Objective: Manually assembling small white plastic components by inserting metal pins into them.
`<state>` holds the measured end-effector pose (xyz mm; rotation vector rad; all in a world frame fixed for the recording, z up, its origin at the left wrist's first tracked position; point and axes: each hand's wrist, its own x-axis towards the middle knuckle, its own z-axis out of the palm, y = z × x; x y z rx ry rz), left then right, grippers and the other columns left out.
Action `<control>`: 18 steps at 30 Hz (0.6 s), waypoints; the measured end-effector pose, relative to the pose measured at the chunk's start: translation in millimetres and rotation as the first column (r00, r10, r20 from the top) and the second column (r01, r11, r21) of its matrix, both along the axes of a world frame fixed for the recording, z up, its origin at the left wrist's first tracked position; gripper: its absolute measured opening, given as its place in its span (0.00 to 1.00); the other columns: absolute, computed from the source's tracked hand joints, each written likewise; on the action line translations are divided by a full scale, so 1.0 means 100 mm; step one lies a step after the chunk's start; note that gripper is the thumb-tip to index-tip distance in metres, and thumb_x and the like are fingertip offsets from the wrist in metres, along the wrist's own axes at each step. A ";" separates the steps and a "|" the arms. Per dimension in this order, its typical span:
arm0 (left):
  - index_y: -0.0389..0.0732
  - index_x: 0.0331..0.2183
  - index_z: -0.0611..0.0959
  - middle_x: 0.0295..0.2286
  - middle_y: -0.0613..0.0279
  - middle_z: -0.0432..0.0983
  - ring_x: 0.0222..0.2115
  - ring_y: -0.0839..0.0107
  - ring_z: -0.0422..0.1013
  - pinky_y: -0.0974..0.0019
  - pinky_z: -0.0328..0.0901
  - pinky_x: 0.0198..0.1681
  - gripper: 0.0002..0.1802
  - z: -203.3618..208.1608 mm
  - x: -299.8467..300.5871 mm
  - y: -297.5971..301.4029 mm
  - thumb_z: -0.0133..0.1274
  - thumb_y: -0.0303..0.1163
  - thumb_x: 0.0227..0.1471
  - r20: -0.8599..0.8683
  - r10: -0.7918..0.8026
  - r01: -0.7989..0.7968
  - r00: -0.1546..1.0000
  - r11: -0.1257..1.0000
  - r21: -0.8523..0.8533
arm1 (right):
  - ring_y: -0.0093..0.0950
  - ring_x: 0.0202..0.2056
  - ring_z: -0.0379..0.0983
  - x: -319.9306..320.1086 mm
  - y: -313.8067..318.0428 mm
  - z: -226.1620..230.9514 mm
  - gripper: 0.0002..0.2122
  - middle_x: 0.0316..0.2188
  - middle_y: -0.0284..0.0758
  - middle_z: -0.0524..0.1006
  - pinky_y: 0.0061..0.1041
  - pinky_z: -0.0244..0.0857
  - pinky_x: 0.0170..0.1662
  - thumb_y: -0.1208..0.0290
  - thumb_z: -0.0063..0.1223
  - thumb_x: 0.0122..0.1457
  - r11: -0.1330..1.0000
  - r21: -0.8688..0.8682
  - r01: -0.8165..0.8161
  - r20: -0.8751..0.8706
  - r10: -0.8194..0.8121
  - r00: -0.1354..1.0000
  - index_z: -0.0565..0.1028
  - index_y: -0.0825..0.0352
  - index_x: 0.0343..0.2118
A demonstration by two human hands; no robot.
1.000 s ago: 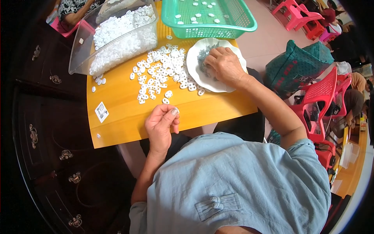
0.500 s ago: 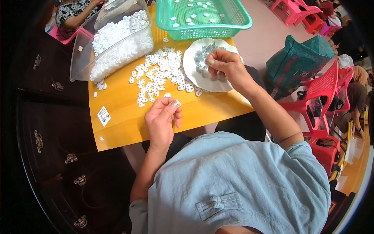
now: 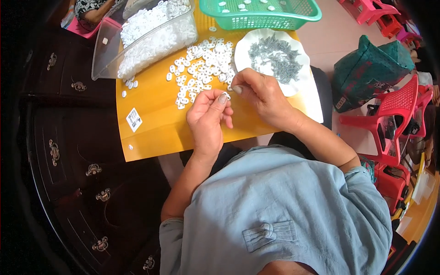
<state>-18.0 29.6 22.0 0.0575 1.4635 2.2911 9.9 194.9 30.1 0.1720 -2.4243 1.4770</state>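
Observation:
Between the thumb and fingers of my left hand (image 3: 207, 123) sits a small white plastic piece (image 3: 227, 96), its edge showing at the fingertips. My right hand (image 3: 266, 98) is pinched just beside it, fingertips pointing at the piece; whatever it holds is too small to make out. Beyond my hands, a loose pile of white two-holed plastic pieces (image 3: 215, 62) spreads over the yellow table (image 3: 158, 123). Right of the pile stands a white wavy-rimmed plate (image 3: 243, 49) with many thin grey slivers (image 3: 277, 55) on it.
A clear bin (image 3: 104, 57) full of white pieces stands at the far left. The green basket (image 3: 261, 22) at the back holds several pieces. A label (image 3: 134, 120) lies near the left edge. Dark drawers (image 3: 68, 119), a green bag (image 3: 366, 73) and a red chair (image 3: 385, 105) flank the table.
My right hand has come from over the plate to beside my left fingertips, uncovering the grey slivers. The left hand still holds the white piece. The whole view has shifted slightly.

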 end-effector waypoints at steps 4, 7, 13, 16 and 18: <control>0.35 0.36 0.77 0.26 0.64 0.73 0.23 0.79 0.68 0.77 0.64 0.20 0.05 -0.08 0.00 -0.06 0.52 0.26 0.58 0.004 0.026 -0.026 1.000 0.999 -0.025 | 0.39 0.28 0.74 -0.03 -0.13 -0.16 0.03 0.26 0.42 0.76 0.32 0.67 0.31 0.81 0.50 0.56 1.000 0.010 -0.011 -0.073 0.012 0.997 0.70 0.69 0.34; 0.35 0.36 0.77 0.26 0.63 0.74 0.23 0.79 0.68 0.77 0.63 0.20 0.05 -0.14 0.01 -0.09 0.52 0.26 0.58 0.022 0.039 -0.039 0.999 0.999 -0.023 | 0.45 0.27 0.75 -0.04 -0.17 -0.21 0.04 0.26 0.44 0.77 0.37 0.68 0.29 0.80 0.51 0.54 1.000 0.016 -0.011 -0.084 0.012 0.996 0.71 0.68 0.33; 0.35 0.36 0.77 0.26 0.63 0.73 0.22 0.80 0.68 0.77 0.63 0.20 0.05 -0.15 0.03 -0.12 0.52 0.26 0.58 0.030 0.060 -0.059 0.998 0.998 -0.023 | 0.30 0.27 0.72 -0.01 -0.19 -0.23 0.02 0.24 0.38 0.74 0.26 0.66 0.32 0.79 0.51 0.59 0.999 -0.028 -0.024 0.019 0.025 1.000 0.70 0.70 0.33; 0.34 0.36 0.77 0.26 0.63 0.73 0.22 0.80 0.68 0.77 0.63 0.20 0.05 -0.16 0.03 -0.11 0.52 0.26 0.59 0.020 0.064 -0.063 0.998 0.998 -0.024 | 0.29 0.26 0.72 -0.02 -0.21 -0.28 0.02 0.24 0.37 0.73 0.25 0.66 0.31 0.79 0.52 0.60 0.998 -0.054 -0.034 -0.024 0.033 0.999 0.70 0.70 0.34; 0.34 0.36 0.77 0.26 0.63 0.73 0.22 0.80 0.68 0.78 0.63 0.20 0.05 -0.15 0.04 -0.11 0.52 0.26 0.59 0.019 0.067 -0.066 0.998 0.997 -0.025 | 0.29 0.26 0.72 -0.01 -0.22 -0.28 0.03 0.24 0.37 0.74 0.25 0.66 0.31 0.79 0.52 0.60 0.998 -0.057 -0.037 -0.033 0.035 0.999 0.70 0.69 0.34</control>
